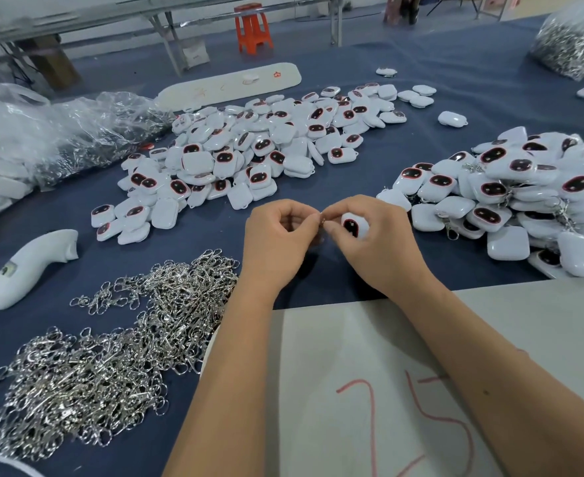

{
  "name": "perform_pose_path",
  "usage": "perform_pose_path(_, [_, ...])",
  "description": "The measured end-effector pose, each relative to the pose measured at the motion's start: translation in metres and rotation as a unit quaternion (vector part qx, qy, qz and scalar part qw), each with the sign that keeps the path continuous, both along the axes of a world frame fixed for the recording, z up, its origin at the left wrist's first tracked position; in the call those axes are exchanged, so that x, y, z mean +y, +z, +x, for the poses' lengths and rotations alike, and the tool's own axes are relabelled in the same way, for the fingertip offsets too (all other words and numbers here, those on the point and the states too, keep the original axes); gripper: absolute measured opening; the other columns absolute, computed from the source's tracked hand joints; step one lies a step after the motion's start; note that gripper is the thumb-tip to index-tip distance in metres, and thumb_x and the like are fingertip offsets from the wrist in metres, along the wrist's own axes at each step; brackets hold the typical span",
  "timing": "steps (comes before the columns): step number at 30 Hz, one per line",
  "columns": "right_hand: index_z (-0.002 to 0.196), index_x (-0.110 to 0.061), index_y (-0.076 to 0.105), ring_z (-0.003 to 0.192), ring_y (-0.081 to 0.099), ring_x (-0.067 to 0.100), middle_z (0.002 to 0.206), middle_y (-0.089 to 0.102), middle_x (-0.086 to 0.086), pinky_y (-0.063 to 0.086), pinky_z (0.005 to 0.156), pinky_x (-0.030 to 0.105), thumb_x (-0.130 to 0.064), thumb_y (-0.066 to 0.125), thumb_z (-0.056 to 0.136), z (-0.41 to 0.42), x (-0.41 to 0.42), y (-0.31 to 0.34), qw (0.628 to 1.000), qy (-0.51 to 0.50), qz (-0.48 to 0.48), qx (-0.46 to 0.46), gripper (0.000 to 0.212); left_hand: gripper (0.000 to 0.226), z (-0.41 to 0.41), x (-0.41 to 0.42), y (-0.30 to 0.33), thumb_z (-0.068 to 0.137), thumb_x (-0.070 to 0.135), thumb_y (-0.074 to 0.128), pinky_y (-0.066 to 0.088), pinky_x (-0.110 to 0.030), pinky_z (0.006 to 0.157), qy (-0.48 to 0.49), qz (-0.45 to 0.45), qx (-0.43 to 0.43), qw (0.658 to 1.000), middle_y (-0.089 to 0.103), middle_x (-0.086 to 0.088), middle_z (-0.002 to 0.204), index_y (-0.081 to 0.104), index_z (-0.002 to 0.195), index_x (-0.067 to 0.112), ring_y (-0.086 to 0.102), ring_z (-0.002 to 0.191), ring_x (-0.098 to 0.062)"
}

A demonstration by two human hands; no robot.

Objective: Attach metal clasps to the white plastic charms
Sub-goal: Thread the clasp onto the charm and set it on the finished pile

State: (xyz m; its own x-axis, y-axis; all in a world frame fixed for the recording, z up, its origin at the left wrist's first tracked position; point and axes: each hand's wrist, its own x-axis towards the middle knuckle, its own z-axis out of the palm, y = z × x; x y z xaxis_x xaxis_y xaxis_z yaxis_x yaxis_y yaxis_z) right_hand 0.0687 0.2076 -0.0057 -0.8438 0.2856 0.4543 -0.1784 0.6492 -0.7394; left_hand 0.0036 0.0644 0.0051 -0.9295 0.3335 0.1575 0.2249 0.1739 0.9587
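table (335, 74): covered in dark blue cloth, everything below is laid on it.
board (335, 390): white sheet at the near edge, red handwriting on it, both forearms are rested across it.
clasp pile (104, 346): loose silver clasps heaped near-left, spread up to just beside the left wrist.
centre pile (249, 146): white charms with dark red-rimmed faces, heaped beyond the hands; no clasps can be seen on them.
right pile (524, 197): charms stacked far right, silver clasps and chains seen hanging among them.
left bags (60, 139): crumpled clear plastic at far left, metal parts seen inside.
right bag (572, 39): clear bag of silver parts at the top right corner.
white tool (25, 266): handle-shaped white plastic piece, laid left of the clasp pile.
oval tray (228, 86): long white piece behind the centre pile.
stool (252, 27): orange, on the floor past the table.
left hand (276, 242): fingers curled, thumb and forefinger pinched on the clasp.
right hand (373, 242): fingers curled round the charm, thumb and forefinger tips pressed at the clasp.
charm (352, 225): held in the right hand above the cloth, dark face turned up, mostly hidden by fingers.
clasp (321, 218): small silver bit between the two hands' fingertips, touching both; whether it is hooked to the charm cannot be told.
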Motion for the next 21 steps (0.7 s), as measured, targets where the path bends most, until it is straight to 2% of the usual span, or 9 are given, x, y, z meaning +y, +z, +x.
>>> perform_pose_path(3, [0.091, -0.018, 0.080, 0.076, 0.066, 0.000, 0.084, 0.073, -0.016, 0.047, 0.079, 0.016, -0.013, 0.074, 0.094, -0.001, 0.004, -0.001, 0.998, 0.010, -0.063, -0.018, 0.008, 0.012, -0.001, 0.000, 0.001, 0.095, 0.003, 0.068, 0.060, -0.026, 0.071, -0.013, 0.049, -0.019, 0.999, 0.077, -0.009, 0.084, 0.075, 0.087, 0.008, 0.073, 0.076, -0.018])
perform_pose_path(7, [0.082, -0.026, 0.077, 0.066, 0.065, 0.003, 0.076, 0.072, -0.020, 0.047, 0.074, 0.014, -0.012, 0.076, 0.093, -0.001, 0.006, -0.001, 0.996, 0.013, -0.093, 0.000, 0.018, 0.012, -0.001, -0.001, 0.000, 0.093, 0.002, 0.070, 0.059, -0.025, 0.074, -0.041, 0.045, -0.006, 0.998, 0.075, -0.009, 0.090, 0.077, 0.087, 0.011, 0.071, 0.088, -0.027])
perform_pose_path(10, [0.082, -0.024, 0.077, 0.058, 0.064, 0.009, 0.073, 0.072, -0.018, 0.047, 0.066, 0.013, -0.012, 0.074, 0.094, -0.001, 0.006, -0.002, 0.993, 0.025, -0.115, -0.005, 0.017, 0.012, -0.002, -0.002, 0.001, 0.094, 0.001, 0.069, 0.058, -0.023, 0.073, -0.056, 0.049, -0.011, 0.997, 0.074, -0.009, 0.087, 0.076, 0.088, 0.009, 0.068, 0.078, -0.018])
perform_pose_path(14, [0.086, -0.020, 0.079, 0.059, 0.064, 0.010, 0.077, 0.073, -0.014, 0.047, 0.063, 0.013, -0.011, 0.074, 0.095, -0.002, 0.008, -0.004, 0.988, 0.045, -0.146, -0.013, 0.014, 0.016, -0.004, -0.006, 0.003, 0.095, 0.001, 0.067, 0.057, -0.024, 0.068, -0.070, 0.044, -0.021, 0.996, 0.070, -0.001, 0.076, 0.075, 0.087, 0.011, 0.061, 0.068, -0.011])
perform_pose_path(21, [0.088, -0.019, 0.080, 0.048, 0.054, 0.003, 0.063, 0.067, -0.014, 0.038, 0.050, 0.007, -0.013, 0.073, 0.097, -0.003, 0.011, -0.006, 0.981, 0.078, -0.174, -0.034, 0.013, 0.016, -0.006, -0.010, 0.004, 0.096, 0.000, 0.066, 0.057, -0.022, 0.069, -0.079, 0.033, -0.018, 0.996, 0.071, 0.000, 0.077, 0.076, 0.088, 0.009, 0.063, 0.069, -0.009])
